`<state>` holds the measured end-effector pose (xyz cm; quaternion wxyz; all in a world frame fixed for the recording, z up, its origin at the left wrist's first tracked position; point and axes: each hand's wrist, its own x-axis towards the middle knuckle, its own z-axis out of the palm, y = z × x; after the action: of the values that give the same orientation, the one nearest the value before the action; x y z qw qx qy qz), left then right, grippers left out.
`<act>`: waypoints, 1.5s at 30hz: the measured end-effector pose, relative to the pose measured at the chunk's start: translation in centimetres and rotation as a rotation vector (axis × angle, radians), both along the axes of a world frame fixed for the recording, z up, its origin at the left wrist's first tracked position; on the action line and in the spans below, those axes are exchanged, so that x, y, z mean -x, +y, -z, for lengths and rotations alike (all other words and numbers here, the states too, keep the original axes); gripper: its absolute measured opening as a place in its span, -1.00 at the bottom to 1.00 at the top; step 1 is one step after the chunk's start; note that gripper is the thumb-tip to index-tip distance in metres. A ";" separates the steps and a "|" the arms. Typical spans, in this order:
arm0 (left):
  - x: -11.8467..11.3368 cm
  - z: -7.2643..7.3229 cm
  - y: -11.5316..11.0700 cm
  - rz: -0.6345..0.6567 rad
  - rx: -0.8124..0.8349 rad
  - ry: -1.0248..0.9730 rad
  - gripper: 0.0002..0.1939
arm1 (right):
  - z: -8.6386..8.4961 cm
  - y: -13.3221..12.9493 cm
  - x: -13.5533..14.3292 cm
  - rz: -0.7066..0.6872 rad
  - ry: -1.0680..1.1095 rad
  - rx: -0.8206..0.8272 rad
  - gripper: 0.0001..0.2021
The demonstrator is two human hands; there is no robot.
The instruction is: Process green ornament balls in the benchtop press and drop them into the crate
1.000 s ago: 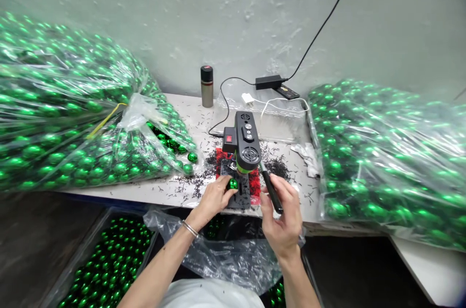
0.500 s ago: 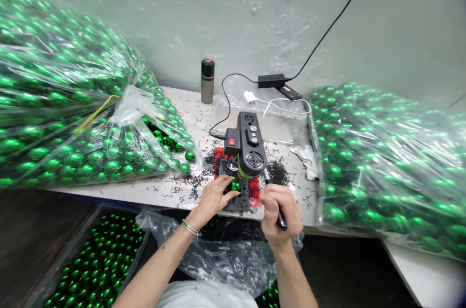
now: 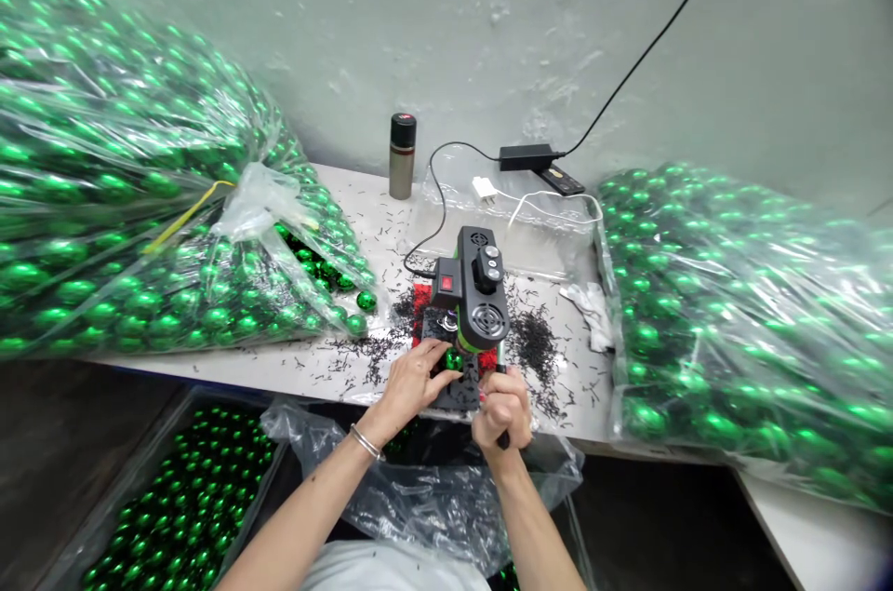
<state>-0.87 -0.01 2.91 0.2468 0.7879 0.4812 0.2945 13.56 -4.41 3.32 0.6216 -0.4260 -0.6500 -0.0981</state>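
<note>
My left hand, a bracelet at its wrist, pinches a shiny green bauble beneath the head of a small black bench drill press. The bauble rests over the machine's dark base plate. My right hand is closed around the machine's black lever handle, just right of the base. Part of the bauble is hidden by the fingers and the machine head. Black shavings lie scattered around the base, and red material shows under it.
Big clear bags of green baubles stand left and right. Behind are a bottle, a power adapter and a white plug. A white glove lies right. Below the table edge sits a bin of baubles.
My right hand has swung the lever left and inward, closer to the base. The machine head sits slightly lower. My left hand stays at the bauble.
</note>
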 end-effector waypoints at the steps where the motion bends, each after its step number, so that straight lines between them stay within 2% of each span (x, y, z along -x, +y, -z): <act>1: 0.0 0.0 0.0 -0.001 -0.001 0.000 -0.67 | 0.0 0.0 0.0 -0.001 -0.026 0.011 -0.72; 5: 0.0 -0.1 0.0 0.007 0.004 -0.007 -0.66 | -0.4 0.0 -0.1 -0.025 -0.147 0.028 -0.71; 7: -0.1 0.0 0.3 0.009 0.010 -0.021 -0.65 | -1.4 -0.2 0.0 -0.048 -0.111 0.024 -0.71; 9: -0.2 0.1 0.5 0.009 0.018 -0.042 -0.64 | -3.3 -0.4 0.1 -0.072 -0.019 0.035 -0.70; 11: 0.0 0.0 0.3 0.004 0.026 -0.084 -0.64 | -5.9 -0.6 0.3 -0.083 0.081 0.098 -0.70; 13: 0.6 -0.1 -0.7 -0.001 0.035 -0.146 -0.66 | -8.5 -0.7 0.4 -0.080 0.146 0.209 -0.70; 15: 1.7 -0.1 -2.6 0.028 0.052 -0.195 -0.65 | -10.3 -0.8 0.6 -0.089 0.169 0.256 -0.69; 17: 3.0 -0.1 -4.9 0.099 0.091 -0.202 -0.59 | -10.8 -0.8 0.8 -0.095 0.173 0.239 -0.68; 19: 4.2 -0.1 -6.5 0.142 0.123 -0.193 -0.45 | -10.4 -0.8 0.9 -0.088 0.178 0.207 -0.67; 21: 5.5 -0.6 -6.5 0.091 0.095 -0.189 -0.44 | -9.7 -0.8 1.1 -0.077 0.191 0.195 -0.67; 23: 6.7 -1.5 -4.4 -0.057 -0.014 -0.171 -0.62 | -9.2 -0.9 1.2 -0.069 0.200 0.191 -0.67; 25: 8.0 -2.6 -0.9 -0.253 -0.167 -0.094 -0.70 | -9.1 -0.9 1.3 -0.074 0.202 0.186 -0.67; 27: 9.1 -3.6 3.0 -0.377 -0.228 0.116 -0.73 | -9.2 -0.9 1.3 -0.083 0.194 0.172 -0.67; 30: 9.9 -4.1 7.2 -0.370 -0.104 0.492 -0.77 | -9.3 -0.9 1.2 -0.092 0.174 0.168 -0.67; 33: 9.7 -3.5 8.8 -0.274 0.000 0.604 -0.74 | -9.0 -1.0 1.2 -0.104 0.170 0.170 -0.68; 37: 9.2 -2.5 8.8 -0.234 -0.002 0.479 -0.70 | -8.7 -0.9 1.1 -0.113 0.168 0.159 -0.68; 40: 9.3 -2.6 8.3 -0.257 0.051 0.254 -0.69 | -8.6 -0.9 1.1 -0.118 0.161 0.142 -0.68; 42: 9.4 -3.0 7.5 -0.266 0.156 -0.061 -0.64 | -8.5 -0.8 1.0 -0.124 0.151 0.141 -0.69; 45: 9.4 -3.7 5.5 -0.228 0.440 -0.683 -0.55 | -8.4 -0.9 1.0 -0.128 0.146 0.139 -0.69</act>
<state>-10.25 5.48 6.63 0.5204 0.5152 0.5074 0.4543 12.53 -5.27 11.73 0.6413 -0.4318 -0.6340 0.0183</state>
